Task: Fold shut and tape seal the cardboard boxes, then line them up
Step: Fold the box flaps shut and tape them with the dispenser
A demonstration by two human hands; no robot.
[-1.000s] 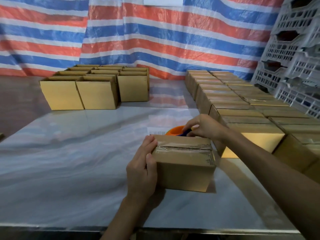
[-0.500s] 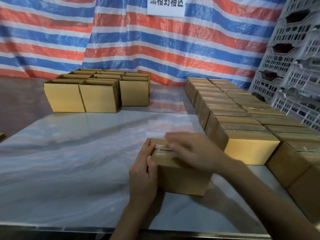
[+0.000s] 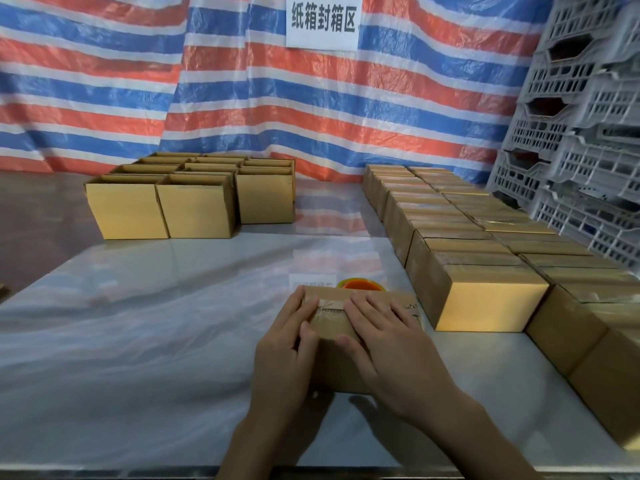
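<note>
A small cardboard box (image 3: 332, 323) stands on the table in front of me, its flaps folded down with clear tape along the top seam. My left hand (image 3: 287, 344) lies on the box's left end, fingers straight over the top edge. My right hand (image 3: 384, 341) lies flat on the top, fingers spread and pressing on the tape. Just behind the box an orange tape roll (image 3: 362, 284) peeks out. Several open boxes (image 3: 194, 202) stand at the far left. Rows of sealed boxes (image 3: 485, 271) run along the right side.
The shiny white table (image 3: 138, 323) has its front edge right below my arms. Stacked white plastic crates (image 3: 581, 133) stand at the right. A striped tarp with a paper sign (image 3: 323, 20) hangs behind.
My right hand left the tape roll behind the box, swept over the top and now lies flat on the tape. My left hand stayed on the left end.
</note>
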